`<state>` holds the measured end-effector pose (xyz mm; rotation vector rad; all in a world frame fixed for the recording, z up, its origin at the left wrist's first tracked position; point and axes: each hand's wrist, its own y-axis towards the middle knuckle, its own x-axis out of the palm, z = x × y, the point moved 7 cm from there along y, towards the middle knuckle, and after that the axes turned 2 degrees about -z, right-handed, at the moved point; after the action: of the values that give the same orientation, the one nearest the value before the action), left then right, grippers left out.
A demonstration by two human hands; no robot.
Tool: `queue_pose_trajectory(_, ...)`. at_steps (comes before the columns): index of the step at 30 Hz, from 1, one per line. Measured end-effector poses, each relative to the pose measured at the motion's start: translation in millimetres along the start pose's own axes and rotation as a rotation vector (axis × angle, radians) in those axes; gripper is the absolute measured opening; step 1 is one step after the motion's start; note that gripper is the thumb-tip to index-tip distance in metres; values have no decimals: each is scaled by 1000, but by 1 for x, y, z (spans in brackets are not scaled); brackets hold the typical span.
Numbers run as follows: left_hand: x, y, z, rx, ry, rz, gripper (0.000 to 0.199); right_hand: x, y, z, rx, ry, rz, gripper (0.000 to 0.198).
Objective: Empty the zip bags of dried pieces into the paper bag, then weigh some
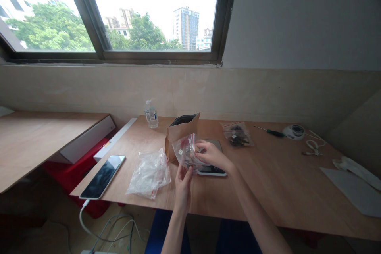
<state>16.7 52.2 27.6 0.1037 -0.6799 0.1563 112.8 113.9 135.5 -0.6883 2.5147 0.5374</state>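
Note:
A clear zip-lock bag [185, 151] with a red-striped seal and a small white label is held up above the table's front part. My left hand [183, 186] grips its lower end, thumb in front. My right hand [213, 154] is at the seal edge with its fingers bent; whether the fingertips are inside the bag or pinch its edge I cannot tell. Small contents show dimly through the plastic. Just behind stands a brown paper pouch [175, 134], its top gaping. Partly hidden under my right hand lies a flat digital scale [216, 173].
Left of my hands is a pile of clear zip-lock bags [149, 174], then a phone [102, 177] on a cable. A water bottle [151, 116] stands behind. Rightward lie a bag of dark pieces [237, 136], a screwdriver [273, 132], a white dome camera [294, 131] and a white sheet [351, 190].

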Motion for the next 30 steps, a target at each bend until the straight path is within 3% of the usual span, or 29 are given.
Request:
queue_pose_trajectory(5, 3, -3, 2, 20, 247, -45, 48, 9, -6, -4, 158, 6, -142, 29)
queue_pose_trajectory(10, 5, -5, 7, 28, 298, -47, 51, 7, -11, -12, 147, 72, -138, 29)
queue_pose_trajectory(13, -3, -4, 11, 49, 261, 43, 49, -6, -12, -11, 98, 137, -66, 28)
queue_pose_trajectory(18, -30, -3, 7, 50, 219, 225, 53, -34, 4, -19, -9, 275, 112, 43)
queue_pose_trajectory(23, -37, -4, 3, 53, 200, 233, 55, -45, 46, -37, -89, 138, 391, 39)
queue_pose_trajectory(27, -41, -4, 2, 28, 221, 266, 59, -37, 71, -45, -245, 40, 460, 34)
queue_pose_trajectory(30, -42, -3, 3, 1, 235, 263, 59, -38, 76, -44, -270, 48, 496, 36)
